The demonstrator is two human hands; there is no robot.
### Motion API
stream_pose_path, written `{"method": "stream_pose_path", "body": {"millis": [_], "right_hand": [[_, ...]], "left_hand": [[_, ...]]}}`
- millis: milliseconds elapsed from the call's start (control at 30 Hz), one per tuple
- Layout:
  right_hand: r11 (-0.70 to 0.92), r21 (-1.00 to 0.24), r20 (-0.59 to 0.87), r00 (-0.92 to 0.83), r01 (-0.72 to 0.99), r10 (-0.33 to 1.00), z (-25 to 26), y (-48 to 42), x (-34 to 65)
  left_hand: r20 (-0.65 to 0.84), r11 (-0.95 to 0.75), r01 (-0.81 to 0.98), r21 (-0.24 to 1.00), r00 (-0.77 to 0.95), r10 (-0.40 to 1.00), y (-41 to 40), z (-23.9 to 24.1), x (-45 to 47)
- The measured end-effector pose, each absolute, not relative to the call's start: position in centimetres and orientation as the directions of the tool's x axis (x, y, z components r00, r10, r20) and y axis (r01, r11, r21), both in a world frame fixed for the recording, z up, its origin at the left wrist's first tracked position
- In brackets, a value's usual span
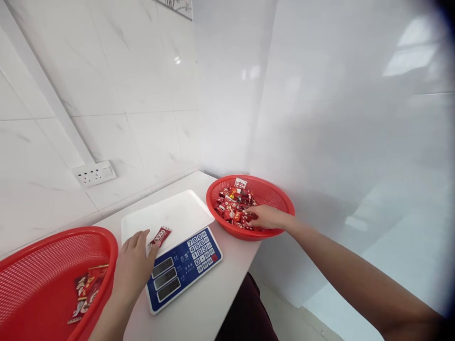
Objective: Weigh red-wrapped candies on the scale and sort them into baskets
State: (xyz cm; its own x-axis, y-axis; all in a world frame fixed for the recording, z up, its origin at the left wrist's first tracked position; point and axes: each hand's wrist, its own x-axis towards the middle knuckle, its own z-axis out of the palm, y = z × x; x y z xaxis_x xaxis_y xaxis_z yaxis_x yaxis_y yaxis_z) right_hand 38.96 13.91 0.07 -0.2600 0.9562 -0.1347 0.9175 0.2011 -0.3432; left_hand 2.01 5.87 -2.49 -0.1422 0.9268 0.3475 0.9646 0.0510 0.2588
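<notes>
My left hand (133, 258) is over the near left part of the scale's white tray (170, 208). Its fingers are apart, with the thumb beside a small dark red candy packet (161, 236) that lies on the tray. On the right, my right hand (265, 217) reaches over the rim of a red mesh basket (277, 199). Its thumb and fingers are apart and touch the pile of red wrapped candies (231, 208) inside; some fingertips are hard to make out. The blue scale panel (185, 267) has number keys and three small displays.
A second, larger red basket (103, 237) stands at the left with several candy packets (88, 291) in it. Both baskets and the scale are on a white table (209, 293) against tiled walls. A socket strip (94, 174) is on the left wall.
</notes>
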Motion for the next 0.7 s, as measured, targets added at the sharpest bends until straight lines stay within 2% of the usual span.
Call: {"method": "stream_pose_path", "body": {"millis": [100, 200, 400, 467, 567, 700], "right_hand": [[0.176, -0.359, -0.150, -0.242, 0.917, 0.959, -0.8, 14.7, 38.9], [0.160, -0.402, -0.092, -0.213, 0.902, 0.973, -1.0, 15.3, 39.4], [0.173, -0.569, -0.015, -0.220, 0.804, 0.975, -0.1, 15.9, 40.8], [0.159, -0.668, -0.016, -0.227, 0.727, 0.974, 0.5, 15.6, 40.6], [0.102, -0.847, -0.042, -0.257, 0.521, 0.965, 1.6, 14.4, 39.3], [0.090, -0.952, -0.042, -0.414, 0.293, 0.909, 3.0, 11.9, 35.9]], "left_hand": [[0.388, -0.091, 0.920, 0.382, -0.070, 0.919, 5.6, -2.7, 3.5], [0.389, -0.198, 0.840, 0.504, -0.017, 0.921, 5.0, -3.3, 4.8], [0.295, -0.199, 0.750, 0.631, 0.005, 0.956, 3.7, -4.0, 5.6], [0.260, -0.192, 0.710, 0.678, 0.012, 0.965, 3.3, -3.8, 6.0], [0.179, -0.144, 0.608, 0.781, 0.003, 0.984, 2.8, -3.0, 7.1], [0.046, -0.058, 0.464, 0.884, 0.037, 0.998, 2.4, -1.5, 9.2]]}}
